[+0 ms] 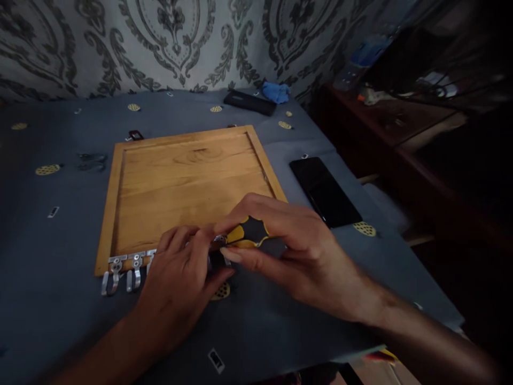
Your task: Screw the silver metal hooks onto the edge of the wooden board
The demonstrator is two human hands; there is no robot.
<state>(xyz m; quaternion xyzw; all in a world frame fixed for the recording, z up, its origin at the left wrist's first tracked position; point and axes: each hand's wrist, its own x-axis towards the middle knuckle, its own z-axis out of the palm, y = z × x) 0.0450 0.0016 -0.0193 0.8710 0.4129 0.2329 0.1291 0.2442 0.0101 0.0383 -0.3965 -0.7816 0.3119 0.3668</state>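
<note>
A framed wooden board (188, 182) lies on the table. Silver metal hooks (137, 270) are fixed by screws along its front edge, at the left end. My left hand (180, 267) is closed at that edge, with thumb and forefinger around another metal hook (219, 260), which the fingers partly cover. In my right hand (304, 251) is a screwdriver (252, 231) with a yellow and black handle, gripped between thumb and fingers. The screwdriver's tip end is by the left fingertips, at the hook; the exact contact is hidden.
A black phone (325, 191) lies right of the board. Behind it are a black case (249, 101) and a crumpled blue cloth (276, 92). A dark hook-like piece (135, 135) is at the board's back edge. A dark red cabinet (385, 125) stands at the right.
</note>
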